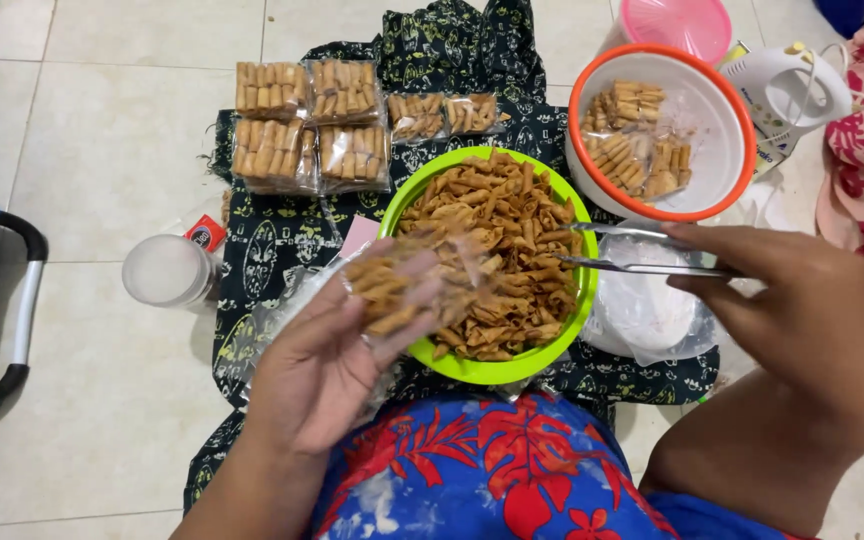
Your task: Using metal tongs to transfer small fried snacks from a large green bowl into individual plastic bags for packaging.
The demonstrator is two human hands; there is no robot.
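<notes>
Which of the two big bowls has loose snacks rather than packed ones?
The green bowl, nearest the person, is heaped with loose fried rolls. The orange-rimmed white bowl behind it holds only a few rolls already sealed in clear packets.

— Where is there room to pass?

— Bare pale floor tiles lie open at the left, past the round clear plastic lid.

— And ahead?

— Crowded: the lime-green plastic bowl of rolled snacks sits centre, sealed clear snack packets behind it, the orange-rimmed white bowl just beside, right.
</notes>
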